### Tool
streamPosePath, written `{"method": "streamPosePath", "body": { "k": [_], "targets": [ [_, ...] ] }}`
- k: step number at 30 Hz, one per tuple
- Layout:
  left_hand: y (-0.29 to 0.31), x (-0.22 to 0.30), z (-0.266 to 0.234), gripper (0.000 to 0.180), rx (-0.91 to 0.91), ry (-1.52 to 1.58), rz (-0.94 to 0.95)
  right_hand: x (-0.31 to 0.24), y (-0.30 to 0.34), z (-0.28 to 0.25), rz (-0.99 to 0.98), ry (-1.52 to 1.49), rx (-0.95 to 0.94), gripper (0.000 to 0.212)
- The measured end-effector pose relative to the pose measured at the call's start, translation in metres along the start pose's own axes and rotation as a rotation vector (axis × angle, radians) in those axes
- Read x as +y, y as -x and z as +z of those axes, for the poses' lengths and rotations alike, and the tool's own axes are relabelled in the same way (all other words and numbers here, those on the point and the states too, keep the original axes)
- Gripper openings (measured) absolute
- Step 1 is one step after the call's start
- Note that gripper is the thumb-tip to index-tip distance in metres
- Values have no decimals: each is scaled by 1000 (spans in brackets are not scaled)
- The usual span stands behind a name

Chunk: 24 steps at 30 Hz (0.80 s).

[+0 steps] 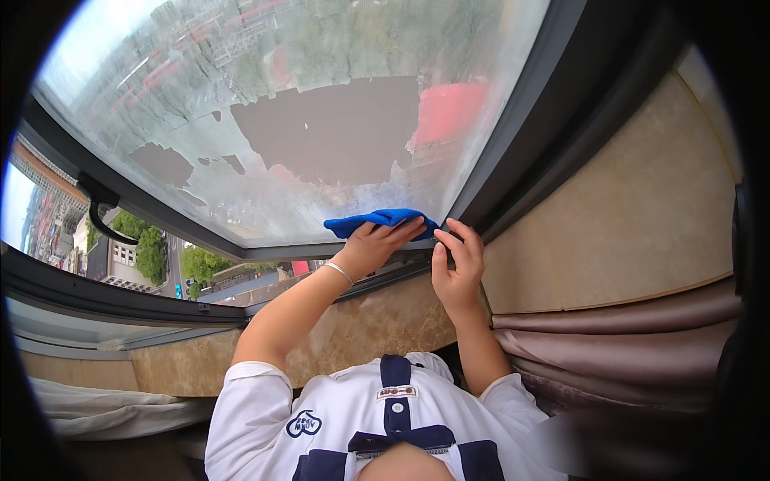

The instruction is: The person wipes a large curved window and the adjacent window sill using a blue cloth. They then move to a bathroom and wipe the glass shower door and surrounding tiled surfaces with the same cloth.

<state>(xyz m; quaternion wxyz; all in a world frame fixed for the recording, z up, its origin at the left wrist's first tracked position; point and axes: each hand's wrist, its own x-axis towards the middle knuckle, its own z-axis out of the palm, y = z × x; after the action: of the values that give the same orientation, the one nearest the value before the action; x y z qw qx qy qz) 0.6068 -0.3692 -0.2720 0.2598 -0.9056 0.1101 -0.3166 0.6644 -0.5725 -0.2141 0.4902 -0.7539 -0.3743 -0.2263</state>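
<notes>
A blue cloth lies bunched against the lower edge of the tilted window pane. My left hand, with a silver bangle at its wrist, presses on the cloth with its fingers laid along it. Just to the right, my right hand is raised by the corner of the dark window frame. Its fingers are loosely bent and apart, the fingertips close to the cloth's right end; whether they touch it cannot be made out. Cloudy film and a large grey patch cover much of the glass.
A black window handle juts out at the left, beside an open gap that shows trees and a street far below. A brown marble sill runs beneath the window. Mauve curtains hang at the right, and a pale curtain at the lower left.
</notes>
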Motion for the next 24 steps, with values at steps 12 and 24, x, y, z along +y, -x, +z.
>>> {"method": "streamPosePath", "body": {
  "k": [12, 24],
  "targets": [
    [-153, -72, -94, 54, 584, -4, -481, -2, -29, -12, -122, 16, 161, 22],
    [-127, -97, -109, 45, 413, -107, -89, -8, -43, -23, -220, 62, 202, 20]
  ]
}}
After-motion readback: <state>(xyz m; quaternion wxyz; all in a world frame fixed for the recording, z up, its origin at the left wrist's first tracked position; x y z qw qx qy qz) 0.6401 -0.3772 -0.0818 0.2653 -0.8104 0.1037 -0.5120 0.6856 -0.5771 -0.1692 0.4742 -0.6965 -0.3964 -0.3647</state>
